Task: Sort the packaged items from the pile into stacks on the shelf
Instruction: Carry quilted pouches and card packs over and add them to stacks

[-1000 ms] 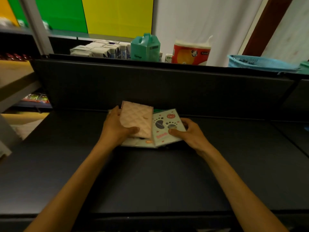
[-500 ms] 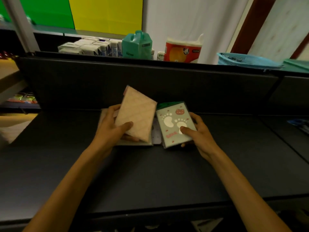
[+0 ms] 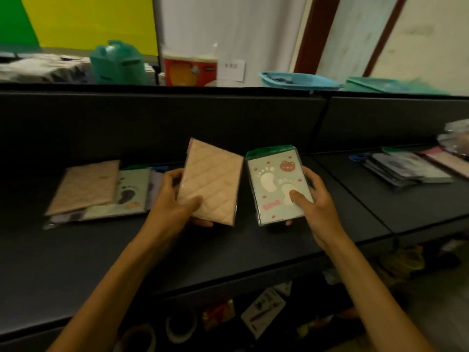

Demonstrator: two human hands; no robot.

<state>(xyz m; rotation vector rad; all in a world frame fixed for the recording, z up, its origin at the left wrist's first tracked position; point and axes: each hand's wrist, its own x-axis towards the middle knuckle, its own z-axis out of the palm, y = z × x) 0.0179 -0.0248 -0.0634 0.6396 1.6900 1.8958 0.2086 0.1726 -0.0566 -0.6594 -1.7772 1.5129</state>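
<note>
My left hand (image 3: 172,199) grips a beige quilted packet (image 3: 212,182), lifted and tilted above the dark shelf (image 3: 76,262). My right hand (image 3: 313,199) holds a pale green packet with white footprints and a pink bear (image 3: 275,185), thumb pressed on its front. Both packets hang side by side over the shelf's middle. To the left lies the pile (image 3: 101,190): a beige quilted packet on top of a green footprint packet and others beneath. At the far right of the shelf lie stacks of packaged items (image 3: 406,168).
A dark back panel (image 3: 152,118) rises behind the shelf. Beyond it stand a teal jug (image 3: 118,63), a red-orange pack (image 3: 190,69) and a blue basket (image 3: 297,80). Assorted goods (image 3: 264,311) lie below the shelf's front edge.
Both hands have lifted their packets off the pile and carried them to the right. The view has swung right, leaving the pile at the left and revealing stacks at the far right.
</note>
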